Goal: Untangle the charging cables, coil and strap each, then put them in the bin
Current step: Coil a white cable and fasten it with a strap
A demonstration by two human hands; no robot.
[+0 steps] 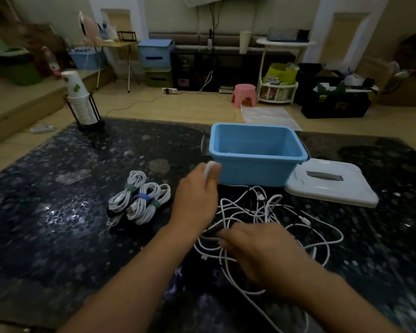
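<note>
A blue plastic bin point(257, 173) stands open on the dark speckled table. My left hand point(197, 195) is raised just left of the bin's near corner and grips a white coiled cable point(209, 168) that shows between its fingers. A loose tangle of white and black cables point(269, 217) lies in front of the bin. My right hand point(262, 251) hovers over the tangle's near left part with fingers pointing left, blurred, and what it holds is not visible. Three strapped white coils point(139, 200) lie together to the left.
The bin's white lid point(332, 186) lies flat to the right of the bin. A rack of stacked paper cups point(82, 106) stands at the table's far left corner. Beyond the table are the floor, a pink stool point(245, 94) and storage boxes.
</note>
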